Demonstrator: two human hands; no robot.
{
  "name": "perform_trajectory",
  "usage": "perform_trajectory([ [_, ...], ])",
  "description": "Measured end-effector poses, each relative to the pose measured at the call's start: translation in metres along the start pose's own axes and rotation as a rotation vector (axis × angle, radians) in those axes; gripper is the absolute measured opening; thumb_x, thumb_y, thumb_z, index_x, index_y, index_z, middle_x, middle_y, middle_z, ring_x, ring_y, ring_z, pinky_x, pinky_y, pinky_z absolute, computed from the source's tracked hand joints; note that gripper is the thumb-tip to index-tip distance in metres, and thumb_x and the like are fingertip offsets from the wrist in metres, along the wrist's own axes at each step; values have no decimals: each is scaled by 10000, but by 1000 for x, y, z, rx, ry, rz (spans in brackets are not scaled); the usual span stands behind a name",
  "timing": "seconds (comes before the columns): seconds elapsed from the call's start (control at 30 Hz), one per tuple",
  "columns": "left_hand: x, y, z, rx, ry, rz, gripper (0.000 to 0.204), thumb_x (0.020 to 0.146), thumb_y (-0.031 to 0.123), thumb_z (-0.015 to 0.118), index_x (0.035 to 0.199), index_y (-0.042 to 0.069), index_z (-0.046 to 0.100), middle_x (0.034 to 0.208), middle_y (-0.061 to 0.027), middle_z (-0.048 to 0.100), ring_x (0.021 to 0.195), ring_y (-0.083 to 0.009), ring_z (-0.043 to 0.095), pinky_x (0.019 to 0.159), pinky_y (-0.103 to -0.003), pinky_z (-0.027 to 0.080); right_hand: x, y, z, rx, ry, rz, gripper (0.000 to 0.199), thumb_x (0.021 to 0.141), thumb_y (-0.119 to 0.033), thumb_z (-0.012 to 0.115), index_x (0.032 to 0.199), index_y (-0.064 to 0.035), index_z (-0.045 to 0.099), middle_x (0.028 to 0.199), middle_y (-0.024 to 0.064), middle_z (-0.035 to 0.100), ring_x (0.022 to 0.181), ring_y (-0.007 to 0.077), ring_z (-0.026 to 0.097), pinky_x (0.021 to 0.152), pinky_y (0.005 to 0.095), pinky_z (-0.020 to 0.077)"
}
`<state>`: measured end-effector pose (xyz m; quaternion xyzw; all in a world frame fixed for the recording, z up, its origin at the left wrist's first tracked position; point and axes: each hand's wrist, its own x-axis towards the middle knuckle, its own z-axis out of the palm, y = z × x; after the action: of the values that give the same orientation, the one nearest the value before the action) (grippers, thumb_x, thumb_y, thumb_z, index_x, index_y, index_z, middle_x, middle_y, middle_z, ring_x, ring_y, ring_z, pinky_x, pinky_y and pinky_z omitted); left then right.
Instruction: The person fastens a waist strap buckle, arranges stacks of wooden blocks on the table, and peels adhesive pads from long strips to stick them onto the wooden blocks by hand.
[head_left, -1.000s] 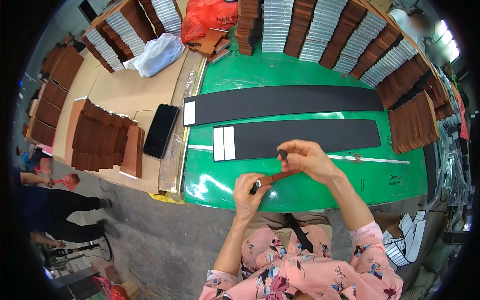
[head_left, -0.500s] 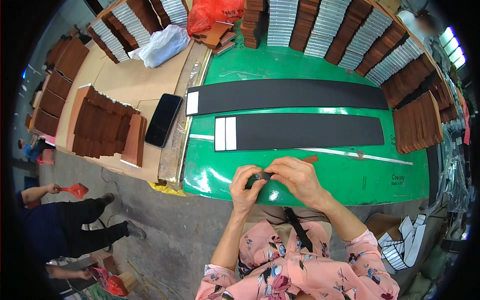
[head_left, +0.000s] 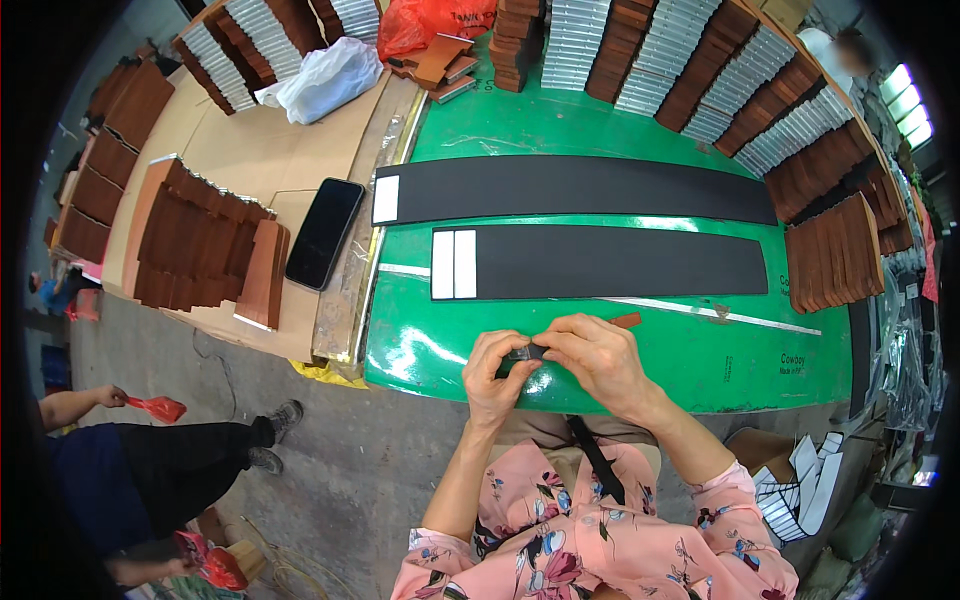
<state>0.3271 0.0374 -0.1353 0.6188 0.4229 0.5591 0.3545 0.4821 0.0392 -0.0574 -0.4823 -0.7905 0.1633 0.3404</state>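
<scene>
At the near edge of the green table (head_left: 600,130), the left hand (head_left: 497,370) and right hand (head_left: 598,360) meet, fingertips pinched shut on a small dark piece (head_left: 524,353) between them. It looks short, flat, mostly hidden by fingers.

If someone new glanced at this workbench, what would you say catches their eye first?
Probably the bright green table with two long black strips lying across it, white patches at their left ends. At its near edge, the left hand and right hand pinch a small dark piece together. Rows of brown and silver stacks line the far side.
</scene>
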Motion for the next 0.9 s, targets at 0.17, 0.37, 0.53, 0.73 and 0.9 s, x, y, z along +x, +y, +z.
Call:
perform_trajectory([
  [0.17,2,2,0,3,-3,7,260,670,11,733,898,-10,610,875,-107,613,802,-204,583,702,-286,470,1,0,-1,-4,10,-14,231,672,-34,701,899,-34,657,856,76,613,735,225,617,601,315,506],
  [0.37,1,0,1,-3,0,15,256,672,12,733,895,-9,610,875,-106,613,802,-205,580,700,-287,468,2,1,1,-4,30,-22,235,647,-23,690,876,-51,644,848,53,605,713,213,608,564,313,502],
  [0.53,2,2,-1,9,-2,11,250,671,-2,725,892,-9,609,873,-106,613,798,-205,580,698,-286,467,3,-1,1,-11,18,-37,207,669,-39,687,871,-49,644,828,53,601,701,214,610,554,313,504],
  [0.73,1,2,0,4,-6,0,239,681,8,718,893,-2,607,874,-105,614,800,-205,580,697,-286,467,-2,14,-1,135,47,-17,249,698,-36,671,945,-60,654,900,72,612,742,218,626,580,311,521],
  [0.9,1,2,1,38,-3,7,251,685,43,733,898,5,606,877,-104,616,811,-213,584,700,-292,467,-15,14,-5,53,46,-41,331,683,20,620,1002,-66,642,966,79,605,794,228,622,594,310,526],
])
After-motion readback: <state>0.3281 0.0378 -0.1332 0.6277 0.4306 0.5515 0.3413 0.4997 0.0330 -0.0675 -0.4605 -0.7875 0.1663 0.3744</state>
